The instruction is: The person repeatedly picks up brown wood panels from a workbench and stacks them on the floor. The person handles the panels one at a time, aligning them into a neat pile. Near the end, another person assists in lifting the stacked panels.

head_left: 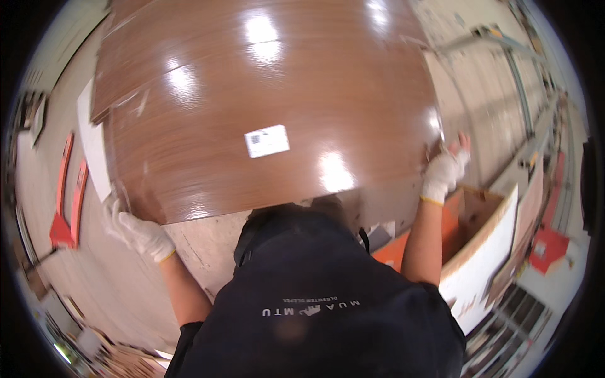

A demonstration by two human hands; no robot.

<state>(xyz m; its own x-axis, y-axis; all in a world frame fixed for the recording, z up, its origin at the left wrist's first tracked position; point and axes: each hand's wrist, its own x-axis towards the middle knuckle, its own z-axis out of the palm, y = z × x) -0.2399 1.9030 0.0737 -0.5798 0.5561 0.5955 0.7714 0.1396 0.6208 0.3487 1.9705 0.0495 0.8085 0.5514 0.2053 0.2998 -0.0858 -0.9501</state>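
Brown board (208, 167) lay just ahead of the dark shirt (315, 321), white label (266, 141) facing up! Over at the near left corner, the gloved left hand (141, 232) had its fingers apart; blur hid whether they pinched the edge. By the right edge, the gloved right hand (446, 171) showed fingers spread, its grip impossible to tell. Handling the board by 2 sides looked like the step, and the next move seemed to call for even, level support!

Bright lighting, with white glare spots on the glossy brown panels (302, 94), mild blur, edges bowed, corners black.
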